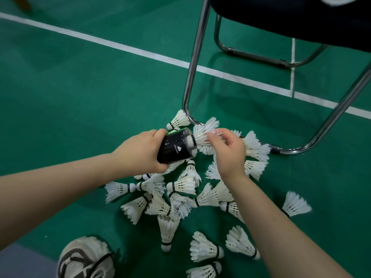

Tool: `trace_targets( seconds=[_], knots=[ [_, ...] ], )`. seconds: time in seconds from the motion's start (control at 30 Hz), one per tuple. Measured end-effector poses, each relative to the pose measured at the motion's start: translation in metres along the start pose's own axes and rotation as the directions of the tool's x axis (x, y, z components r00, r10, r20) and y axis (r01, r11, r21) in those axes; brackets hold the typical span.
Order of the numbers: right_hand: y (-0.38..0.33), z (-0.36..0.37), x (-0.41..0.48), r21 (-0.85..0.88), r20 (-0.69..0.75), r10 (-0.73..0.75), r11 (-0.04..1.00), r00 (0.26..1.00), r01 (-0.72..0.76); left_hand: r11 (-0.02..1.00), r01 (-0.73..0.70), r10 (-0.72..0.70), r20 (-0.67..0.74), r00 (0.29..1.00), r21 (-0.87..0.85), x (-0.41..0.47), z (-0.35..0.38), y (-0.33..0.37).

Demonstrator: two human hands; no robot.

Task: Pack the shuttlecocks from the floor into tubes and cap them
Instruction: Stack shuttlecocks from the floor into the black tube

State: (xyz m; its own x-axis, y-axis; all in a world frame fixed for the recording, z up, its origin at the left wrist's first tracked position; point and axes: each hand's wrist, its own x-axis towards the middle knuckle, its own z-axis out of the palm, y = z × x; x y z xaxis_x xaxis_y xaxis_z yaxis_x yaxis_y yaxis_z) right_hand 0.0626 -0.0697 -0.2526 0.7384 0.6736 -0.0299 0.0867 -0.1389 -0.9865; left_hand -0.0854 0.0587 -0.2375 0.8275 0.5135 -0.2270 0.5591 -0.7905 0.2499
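Green court floor (80, 97) — shuttlecock (202, 137) cork-first at black tube (175, 146) mouth

a green court floor (84, 93) with white lines (120, 47) carries everything. a heap of white shuttlecocks (180, 197) lies scattered on it, some overlapping, a few apart at the near edge. the chrome legs of a chair (192, 67) stand on it just beside the heap. a mesh shoe (84, 259) rests near the bottom.
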Motion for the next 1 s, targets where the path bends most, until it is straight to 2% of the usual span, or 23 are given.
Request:
trace_targets(
  seconds=[0.13,0.23,0.3,0.4,0.53,0.57,0.6,0.63,0.7,0.73,0.77,0.8,0.83,0.9,1.0],
  knots=[
    [-0.003,-0.003,-0.002,-0.087,0.207,0.063,0.995,0.976,-0.046,1.000,-0.002,0.002,0.013,1.000,0.004,-0.001,0.002,0.006],
    [-0.011,-0.007,-0.004,-0.169,0.377,0.143,0.982,0.915,-0.085,1.000,-0.004,0.004,0.022,1.000,0.013,-0.001,0.003,0.007],
    [-0.016,-0.009,-0.005,-0.219,0.498,0.235,0.965,0.835,-0.140,0.999,-0.029,0.028,0.027,0.999,0.023,0.000,0.005,0.010],
    [-0.021,-0.006,-0.004,-0.254,0.654,0.345,0.938,0.673,-0.234,0.995,-0.094,0.093,0.020,0.995,0.031,0.003,0.007,0.020],
    [-0.015,-0.002,-0.003,-0.378,0.724,0.431,0.901,0.539,-0.213,0.982,-0.164,0.161,0.031,0.986,0.098,0.005,0.011,0.024],
    [-0.012,-0.001,-0.003,-0.373,0.719,0.424,0.904,0.551,-0.208,0.981,-0.166,0.164,0.025,0.986,0.100,0.005,0.013,0.023],
    [-0.010,-0.001,-0.004,-0.325,0.691,0.390,0.920,0.609,-0.220,0.984,-0.157,0.156,0.012,0.988,0.089,0.006,0.014,0.022],
    [-0.009,-0.001,-0.004,-0.240,0.617,0.342,0.940,0.709,-0.244,0.988,-0.137,0.137,0.000,0.991,0.070,0.007,0.015,0.021],
    [-0.003,-0.002,0.001,0.010,0.315,0.261,0.960,0.913,-0.278,0.996,-0.081,0.081,-0.008,0.997,0.032,0.009,0.014,0.017],
    [0.003,-0.006,0.006,0.110,0.139,0.263,0.954,0.955,-0.279,0.998,-0.057,0.057,-0.007,0.998,0.027,0.010,0.014,0.015],
    [0.011,-0.010,0.011,0.154,-0.001,0.296,0.944,0.955,-0.292,0.999,-0.038,0.038,-0.004,0.999,0.032,0.010,0.015,0.011],
    [0.022,-0.014,0.015,0.120,-0.083,0.336,0.938,0.938,-0.325,0.999,-0.023,0.023,-0.001,1.000,0.041,0.009,0.016,0.008],
    [0.032,-0.019,0.017,0.010,-0.099,0.372,0.928,0.923,-0.373,0.999,-0.010,0.010,0.003,1.000,0.048,0.008,0.017,0.004],
    [0.051,-0.023,0.013,-0.257,-0.001,0.450,0.863,0.893,-0.435,0.998,0.010,-0.011,0.011,1.000,0.058,0.004,0.019,-0.002],
    [0.068,-0.015,-0.004,-0.435,0.152,0.474,0.820,0.867,-0.372,0.998,0.038,-0.039,0.016,0.999,0.052,0.001,0.020,-0.009]
  ],
)
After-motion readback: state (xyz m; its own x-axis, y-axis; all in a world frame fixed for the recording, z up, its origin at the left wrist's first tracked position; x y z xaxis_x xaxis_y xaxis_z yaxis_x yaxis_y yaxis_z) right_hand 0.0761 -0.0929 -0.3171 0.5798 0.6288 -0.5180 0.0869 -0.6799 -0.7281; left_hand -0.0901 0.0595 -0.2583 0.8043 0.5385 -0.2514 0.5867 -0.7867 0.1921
